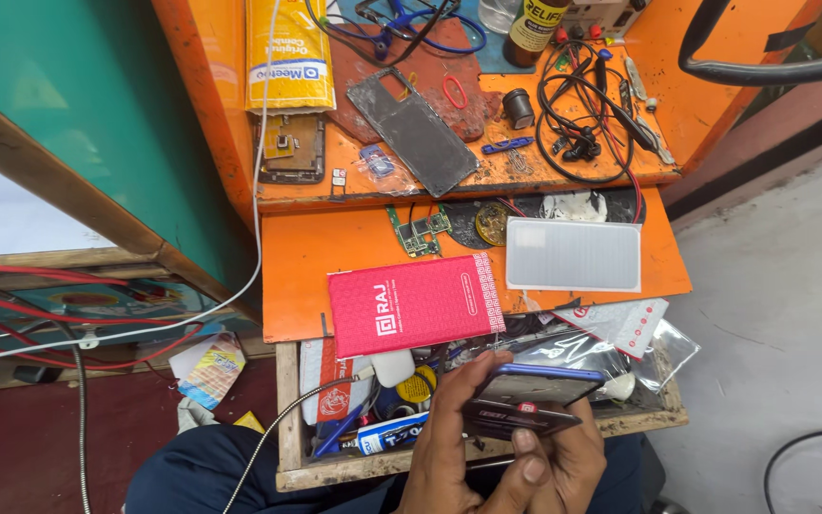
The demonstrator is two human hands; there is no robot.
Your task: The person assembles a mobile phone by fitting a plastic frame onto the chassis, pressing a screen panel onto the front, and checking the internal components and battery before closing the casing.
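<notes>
A person seated at a cluttered orange bench [354,249] holds a phone [535,383] edge-on over an open wooden drawer [289,419]. The left hand [449,447] cups the phone from below and the near side, thumb hooked up over its left end; its grip is closed on the phone. The right hand [563,466] sits just right of and beneath it, thumb pressed up against a dark flat panel [516,417] that lies directly under the phone, touching it; that grip is closed on the panel. Whether the panel is part of the phone cannot be told.

Just beyond the grips, the drawer holds tubes, a yellow tape roll [418,387] and clear plastic bags [620,343]. Further out, on the pull-out shelf, a red box [416,303] lies up and left of the hands, and a white ribbed sheet [573,254] up and right. A green circuit board [420,232] lies beyond the box. Well beyond, on the bench top, are a dark phone back [413,128], a yellow padded envelope [287,52] and tangled black leads [582,105].
</notes>
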